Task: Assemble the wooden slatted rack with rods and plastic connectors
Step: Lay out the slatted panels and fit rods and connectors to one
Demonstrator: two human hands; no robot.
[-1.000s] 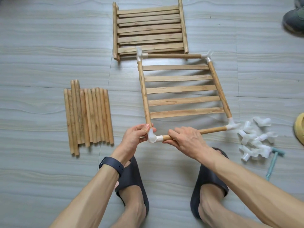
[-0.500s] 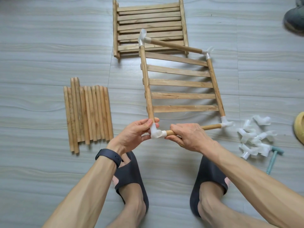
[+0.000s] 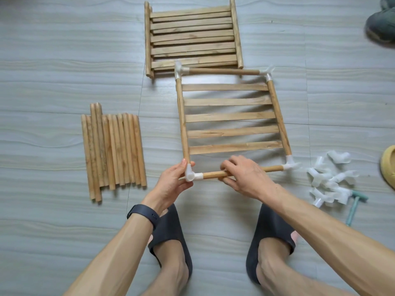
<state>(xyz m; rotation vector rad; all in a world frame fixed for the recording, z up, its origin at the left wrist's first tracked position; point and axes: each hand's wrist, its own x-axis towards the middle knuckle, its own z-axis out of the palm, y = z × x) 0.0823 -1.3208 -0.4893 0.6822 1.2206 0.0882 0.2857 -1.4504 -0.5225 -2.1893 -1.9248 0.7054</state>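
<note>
A wooden slatted panel (image 3: 230,116) lies on the tiled floor, framed by rods with a white plastic connector at each corner. My left hand (image 3: 173,182) grips the near-left corner connector (image 3: 190,174). My right hand (image 3: 245,178) closes around the near rod (image 3: 213,174) that runs between the two near connectors. The far rod (image 3: 224,71) joins the two far corner connectors. Loose wooden rods (image 3: 113,150) lie side by side to the left. A pile of spare white connectors (image 3: 330,180) sits to the right.
A stack of more slatted panels (image 3: 192,35) lies just beyond the frame. A small teal mallet (image 3: 353,208) rests beside the connector pile. My feet in dark slippers (image 3: 171,236) are below the frame. A dark shoe (image 3: 380,26) and a yellow slipper (image 3: 388,165) sit at the right edge.
The frame's far-left corner was tilted up off the floor half a second ago; it now lies flat again. Both hands keep their hold on the near-left connector and near rod.
</note>
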